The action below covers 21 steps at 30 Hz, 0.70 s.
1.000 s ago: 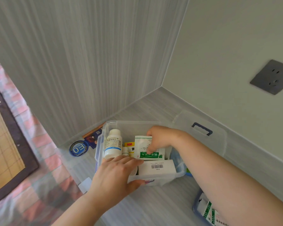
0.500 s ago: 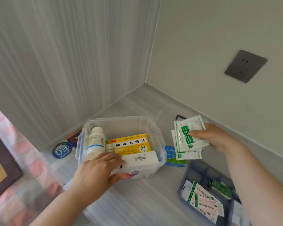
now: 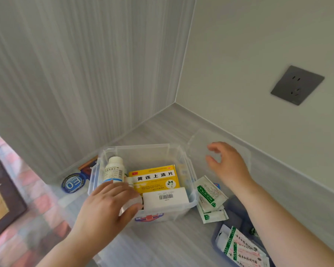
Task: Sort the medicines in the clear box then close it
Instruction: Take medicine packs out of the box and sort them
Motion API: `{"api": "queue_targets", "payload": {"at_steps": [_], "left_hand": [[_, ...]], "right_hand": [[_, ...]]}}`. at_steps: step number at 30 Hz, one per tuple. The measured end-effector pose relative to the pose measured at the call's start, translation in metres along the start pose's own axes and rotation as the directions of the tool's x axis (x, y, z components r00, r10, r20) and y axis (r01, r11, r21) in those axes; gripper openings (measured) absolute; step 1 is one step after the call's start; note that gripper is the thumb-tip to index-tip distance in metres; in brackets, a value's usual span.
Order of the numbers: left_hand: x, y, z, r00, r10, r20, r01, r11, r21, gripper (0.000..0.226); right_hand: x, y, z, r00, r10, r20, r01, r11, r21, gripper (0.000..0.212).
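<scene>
The clear box (image 3: 178, 151) stands open on the grey surface in the corner. Inside it are a white bottle (image 3: 114, 169), a yellow carton (image 3: 154, 179) and a white carton with a barcode (image 3: 165, 198). My left hand (image 3: 106, 207) grips the box's front left rim, thumb on the outside wall. Several green-and-white sachets (image 3: 209, 197) lie on the surface just right of the box. My right hand (image 3: 227, 164) hovers above them, fingers apart and empty. The clear lid (image 3: 199, 139) leans against the wall behind that hand.
A blue tray (image 3: 231, 212) at the lower right holds more printed sachets (image 3: 241, 247). A round blue sticker (image 3: 73, 183) and dark packets (image 3: 87, 167) lie left of the box. A grey wall socket (image 3: 297, 84) is on the right wall. A checked cloth (image 3: 27, 199) covers the left.
My right hand lifted the sachets out of the box, carried them right, let them drop beside the box, and now hovers empty. My left hand kept its hold on the rim.
</scene>
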<state>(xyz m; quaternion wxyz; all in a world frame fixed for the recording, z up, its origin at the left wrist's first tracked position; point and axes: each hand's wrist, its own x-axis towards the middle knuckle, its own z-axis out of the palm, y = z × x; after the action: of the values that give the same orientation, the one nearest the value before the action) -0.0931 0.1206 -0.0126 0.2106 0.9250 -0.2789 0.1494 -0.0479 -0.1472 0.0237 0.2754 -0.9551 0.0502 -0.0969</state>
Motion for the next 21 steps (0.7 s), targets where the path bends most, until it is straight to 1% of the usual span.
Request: {"api": "queue_targets", "payload": {"at_steps": [1, 2, 3, 4, 5, 6, 7, 8, 9, 11, 13, 15, 16, 17, 19, 21], "left_hand": [[0.000, -0.002, -0.001, 1.000, -0.015, 0.002, 0.015, 1.000, 0.019, 0.066], [0.000, -0.003, 0.000, 1.000, -0.031, 0.000, 0.031, 0.999, 0.036, 0.058], [0.001, -0.003, 0.000, 0.998, -0.055, 0.005, 0.055, 0.998, 0.041, 0.048], [0.001, -0.003, 0.000, 0.997, -0.075, 0.000, 0.075, 0.996, 0.041, 0.041], [0.002, -0.002, 0.001, 0.996, -0.092, -0.002, 0.092, 0.995, 0.038, 0.037], [0.002, -0.001, 0.001, 0.995, -0.103, -0.004, 0.103, 0.994, 0.031, 0.035], [0.002, -0.001, 0.001, 0.993, -0.115, -0.002, 0.115, 0.993, 0.021, 0.034], [0.002, -0.001, 0.001, 0.993, -0.120, -0.007, 0.120, 0.993, 0.013, 0.034], [0.001, -0.002, 0.001, 0.992, -0.128, -0.007, 0.128, 0.992, 0.004, 0.033], [0.001, -0.003, 0.001, 0.989, -0.145, 0.002, 0.145, 0.989, -0.010, 0.032], [0.001, -0.004, 0.003, 0.988, -0.154, 0.010, 0.155, 0.988, -0.017, 0.032], [0.000, -0.005, 0.004, 0.986, -0.164, 0.024, 0.164, 0.986, -0.017, 0.032], [0.000, -0.006, 0.004, 0.986, -0.166, 0.028, 0.167, 0.986, -0.014, 0.032], [0.000, -0.006, 0.004, 0.985, -0.169, 0.030, 0.169, 0.986, -0.012, 0.032], [0.000, -0.006, 0.004, 0.985, -0.167, 0.031, 0.167, 0.986, -0.009, 0.032], [0.000, -0.006, 0.004, 0.986, -0.165, 0.028, 0.165, 0.986, -0.012, 0.032]], "right_hand": [[0.001, -0.018, 0.000, 0.996, -0.082, -0.034, 0.085, 0.994, 0.074, 0.027], [0.002, -0.035, 0.003, 0.986, -0.166, 0.009, 0.164, 0.979, 0.118, 0.025], [0.001, -0.050, 0.010, 0.963, -0.247, 0.105, 0.232, 0.963, 0.137, 0.025], [0.002, -0.063, 0.022, 0.924, -0.297, 0.243, 0.272, 0.953, 0.130, 0.027], [0.004, -0.073, 0.036, 0.865, -0.304, 0.398, 0.294, 0.952, 0.086, 0.032], [0.006, -0.080, 0.051, 0.800, -0.280, 0.531, 0.323, 0.946, 0.011, 0.036], [0.010, -0.086, 0.065, 0.744, -0.244, 0.622, 0.363, 0.929, -0.071, 0.040], [0.013, -0.089, 0.077, 0.711, -0.209, 0.672, 0.399, 0.906, -0.141, 0.042], [0.016, -0.090, 0.087, 0.698, -0.171, 0.695, 0.414, 0.889, -0.197, 0.041], [0.020, -0.089, 0.102, 0.695, -0.081, 0.714, 0.399, 0.870, -0.289, 0.040], [0.021, -0.085, 0.112, 0.682, 0.010, 0.731, 0.381, 0.849, -0.367, 0.044], [0.022, -0.079, 0.116, 0.664, 0.090, 0.742, 0.324, 0.860, -0.394, 0.048], [0.024, -0.077, 0.115, 0.660, 0.107, 0.743, 0.292, 0.875, -0.386, 0.049], [0.025, -0.075, 0.113, 0.659, 0.104, 0.745, 0.280, 0.886, -0.371, 0.048], [0.029, -0.074, 0.105, 0.664, 0.059, 0.745, 0.307, 0.887, -0.344, 0.042], [0.031, -0.076, 0.095, 0.696, -0.012, 0.718, 0.341, 0.885, -0.316, 0.036]]}}
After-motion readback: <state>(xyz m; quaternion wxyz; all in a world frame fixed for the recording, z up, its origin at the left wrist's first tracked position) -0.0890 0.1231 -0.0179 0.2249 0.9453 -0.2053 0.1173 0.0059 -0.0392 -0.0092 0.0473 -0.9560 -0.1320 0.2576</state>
